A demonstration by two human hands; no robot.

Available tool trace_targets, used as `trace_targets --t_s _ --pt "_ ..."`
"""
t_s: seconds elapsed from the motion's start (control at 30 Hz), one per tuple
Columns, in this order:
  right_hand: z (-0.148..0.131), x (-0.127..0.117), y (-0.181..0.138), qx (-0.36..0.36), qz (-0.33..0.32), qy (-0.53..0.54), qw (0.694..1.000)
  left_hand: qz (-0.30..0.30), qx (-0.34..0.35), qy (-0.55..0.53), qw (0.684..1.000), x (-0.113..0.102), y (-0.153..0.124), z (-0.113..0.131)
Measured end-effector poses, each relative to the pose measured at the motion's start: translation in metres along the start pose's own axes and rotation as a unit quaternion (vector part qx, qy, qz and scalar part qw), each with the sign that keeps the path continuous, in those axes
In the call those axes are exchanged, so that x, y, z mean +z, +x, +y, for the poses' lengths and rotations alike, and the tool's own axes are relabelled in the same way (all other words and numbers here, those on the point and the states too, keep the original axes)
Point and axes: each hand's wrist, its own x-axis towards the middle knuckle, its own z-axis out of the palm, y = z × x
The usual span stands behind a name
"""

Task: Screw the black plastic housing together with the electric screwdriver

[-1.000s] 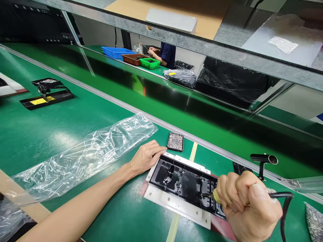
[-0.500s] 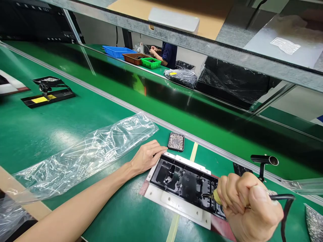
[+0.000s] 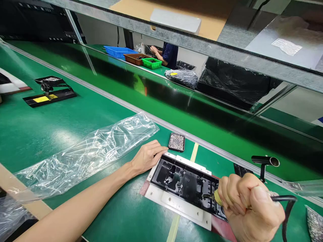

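Right hand on the iron, left hand steadying the jig

Right hand (image 3: 248,206) is fisted round the soldering iron (image 3: 214,197), tip on the black housing's (image 3: 185,184) near-right end; the housing runs left-right, and the left hand (image 3: 147,156) lies spread flat at its far-left corner.

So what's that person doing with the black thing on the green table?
A person is working on a black plastic part that lies in a white holder on the green table. The left hand rests flat on the holder's far-left corner. The right hand has a closed grip on a corded tool, its tip down on the part. A little tray of tiny metal bits sits just behind.
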Motion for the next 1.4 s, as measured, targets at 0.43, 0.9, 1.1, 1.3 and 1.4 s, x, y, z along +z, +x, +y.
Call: trace_targets --t_s 0.43,0.9,1.1,1.3,1.4 --pt "0.003 -0.002 -0.001 -0.007 -0.004 0.013 1.000 0.000 -0.001 0.009 1.000 0.001 0.001 0.000" --pt "0.004 -0.010 0.004 0.009 -0.036 0.030 0.999 -0.004 -0.004 0.014 1.000 -0.001 0.004 0.003" --pt "0.002 -0.005 0.002 -0.002 -0.020 0.022 1.000 0.002 -0.001 -0.002 1.000 -0.001 0.002 0.003" --pt "0.001 -0.002 0.000 -0.007 -0.008 0.012 1.000 0.001 0.004 0.009 1.000 0.000 0.000 0.000" --pt "0.001 -0.001 0.000 -0.011 0.000 0.010 1.000 0.005 0.009 0.014 1.000 0.000 0.002 0.001"
